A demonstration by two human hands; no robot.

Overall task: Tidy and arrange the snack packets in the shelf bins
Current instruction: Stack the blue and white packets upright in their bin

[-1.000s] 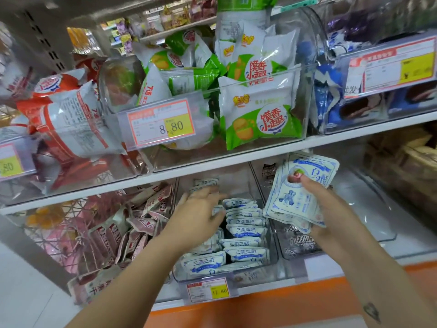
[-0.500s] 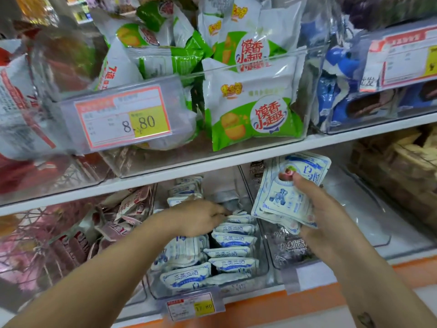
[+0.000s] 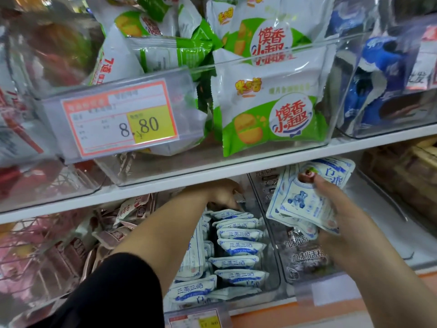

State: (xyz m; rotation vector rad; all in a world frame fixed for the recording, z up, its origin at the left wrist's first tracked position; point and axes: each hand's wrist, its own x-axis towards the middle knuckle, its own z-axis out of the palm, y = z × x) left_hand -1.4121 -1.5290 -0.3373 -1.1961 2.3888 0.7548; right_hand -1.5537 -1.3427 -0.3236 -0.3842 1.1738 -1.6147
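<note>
A clear bin (image 3: 272, 275) on the lower shelf holds several white-and-blue snack packets (image 3: 238, 247) standing in a row. My left hand (image 3: 222, 194) reaches deep into the back of this bin under the upper shelf, fingers curled down onto the rearmost packets; whether it grips one is hidden. My right hand (image 3: 340, 216) holds a stack of the same white-and-blue packets (image 3: 305, 197) above the neighbouring bin to the right, thumb pressed on the top packet.
The bin on the right (image 3: 305, 259) holds dark packets. Pinkish-brown packets (image 3: 123, 223) fill the bin on the left. Above, a clear bin (image 3: 236, 162) holds green-and-white bags, with a price tag (image 3: 120, 118) reading 8.80. The white shelf edge (image 3: 236, 172) hangs just over my left hand.
My left hand has pushed farther back into the bin, under the upper shelf. The camera has moved closer. My right hand still holds the packet stack in about the same place.
</note>
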